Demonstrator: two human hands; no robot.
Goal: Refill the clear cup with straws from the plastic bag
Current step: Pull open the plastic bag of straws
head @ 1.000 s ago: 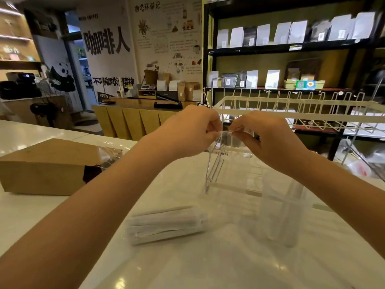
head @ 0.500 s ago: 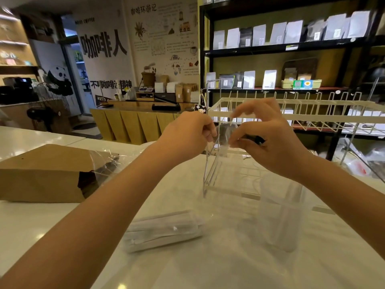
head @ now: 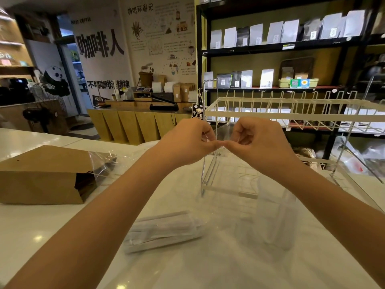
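Observation:
I hold the top edge of a clear plastic bag [head: 220,232] up above the white counter. My left hand [head: 187,140] and my right hand [head: 256,140] both pinch that edge, fingers curled, thumbs touching each other. The bag hangs down from my hands and spreads over the counter. A bundle of white paper-wrapped straws [head: 164,230] lies on its side in the bag's lower end, below my left forearm. The clear cup [head: 275,213] stands upright under my right forearm, blurred through the plastic; something pale stands inside it.
A brown paper bag [head: 45,176] with crinkled clear film at its mouth lies at the left. A white wire rack [head: 291,113] on legs stands behind my hands, with a clear acrylic stand [head: 210,174] under it. Shelves of pouches fill the back right.
My right hand's raised fingers have curled shut and both hands have come together until the thumbs touch, still on the bag's top edge. The straws and cup have not moved.

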